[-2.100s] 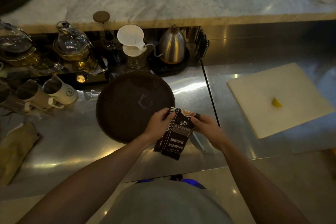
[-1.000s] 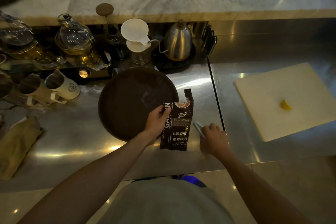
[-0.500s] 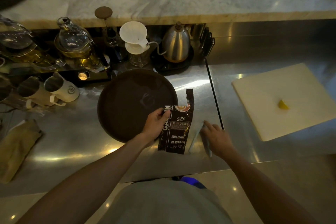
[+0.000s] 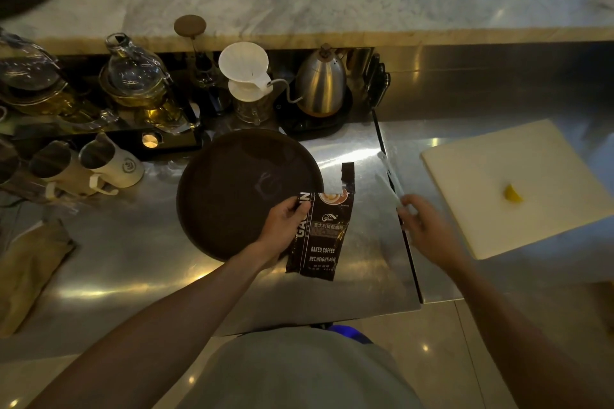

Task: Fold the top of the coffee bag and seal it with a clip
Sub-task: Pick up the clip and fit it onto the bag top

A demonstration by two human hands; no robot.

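A person's left hand (image 4: 286, 224) grips the left edge of a dark coffee bag (image 4: 321, 236) lying on the steel tabletop (image 4: 139, 252) near its front edge, beside a round tray (image 4: 239, 189). The right hand (image 4: 423, 226) pinches a long pale clip (image 4: 392, 181), blurred, raised just right of the bag.

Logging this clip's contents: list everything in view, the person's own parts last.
coffee bag: 1, dark brown, counter centre
clip: 1, pale, in right hand's grip
round tray: 1, dark brown, left of bag
cutting board: 1, cream, right
lemon wedge: 1, yellow, on board
gooseneck kettle: 1, steel, back
dripper: 1, white, back
milk jugs: 2, cream, left
cloth: 1, tan, far left
left hand: holds bag
right hand: holds clip
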